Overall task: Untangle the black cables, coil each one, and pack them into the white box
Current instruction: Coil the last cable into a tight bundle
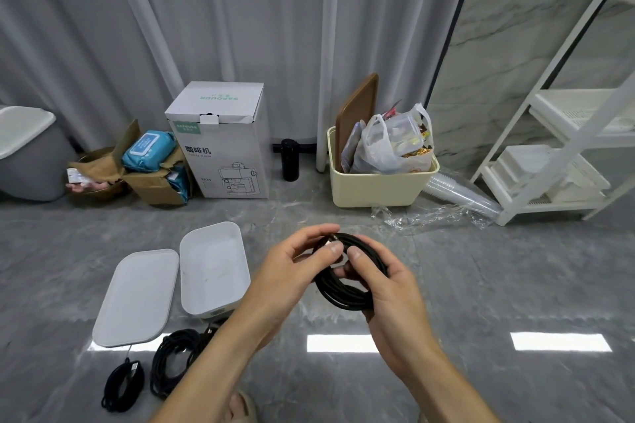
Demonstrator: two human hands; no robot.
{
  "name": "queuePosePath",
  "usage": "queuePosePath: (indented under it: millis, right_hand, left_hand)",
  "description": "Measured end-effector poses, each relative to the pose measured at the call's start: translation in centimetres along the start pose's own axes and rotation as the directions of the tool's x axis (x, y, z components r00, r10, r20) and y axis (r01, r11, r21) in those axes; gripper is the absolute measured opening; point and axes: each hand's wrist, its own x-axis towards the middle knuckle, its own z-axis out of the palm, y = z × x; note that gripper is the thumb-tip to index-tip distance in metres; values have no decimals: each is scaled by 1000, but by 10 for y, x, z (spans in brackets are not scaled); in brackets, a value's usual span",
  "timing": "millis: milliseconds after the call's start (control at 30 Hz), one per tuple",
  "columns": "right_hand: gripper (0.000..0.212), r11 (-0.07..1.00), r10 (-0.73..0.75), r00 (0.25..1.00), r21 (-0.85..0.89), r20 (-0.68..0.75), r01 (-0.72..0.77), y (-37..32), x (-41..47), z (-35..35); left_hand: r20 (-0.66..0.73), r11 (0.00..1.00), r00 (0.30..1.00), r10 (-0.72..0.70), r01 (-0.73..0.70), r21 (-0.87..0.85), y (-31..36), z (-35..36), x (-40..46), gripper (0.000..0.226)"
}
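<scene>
Head view
Coil (347, 292): a black cable loop held above the floor at centre frame, gripped by both hands.
Left hand (292, 271): curled round the coil's upper left; the cable end seems pinched between thumb and forefinger.
Right hand (388, 288): fingers closed round the coil's right side.
Box (214, 268): open, left of centre.
Lid (137, 297): laid beside it.
Other cables (171, 361): two bundles at lower left.

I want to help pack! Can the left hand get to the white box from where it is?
Probably yes. The white box sits open on the floor just left of the left hand, nothing between them. But both hands are holding the coiled cable now.
</scene>
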Motion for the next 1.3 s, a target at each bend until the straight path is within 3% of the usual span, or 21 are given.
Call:
queuePosePath:
  millis: [100,200,300,467,833,1133,1300]
  right_hand:
    - [26,1000,6,1000,25,-22,-5,2,2,-3]
    - [27,1000,6,1000,-23,-16,-7,6,2,-2]
    - [26,1000,-7,1000,-31,-8,7,7,2,1]
    - [24,999,-21,1000,-34,-18,20,10,2,2]
    - [24,999,-33,999,-37,-40,32,11,4,-1]
    - [25,999,-11,998,-43,-60,8,13,5,0]
    - [24,999,17,1000,-28,7,-17,9,7,2]
  left_hand:
    - [-30,981,998,53,-47,188,1,-1,-2,30]
    - [-146,917,981,127,-60,395,1,3,-4,29]
    - [-228,903,955,192,-80,422,-2,5,-4,25]
    - [-206,873,953,222,-100,477,-5,3,-4,15]
    - [-125,884,960,251,-175,434,-4,6,-6,12]
    - [-134,822,949,285,-170,544,-8,12,-4,14]
    - [-68,986,998,16,-5,169,1,13,0,23]
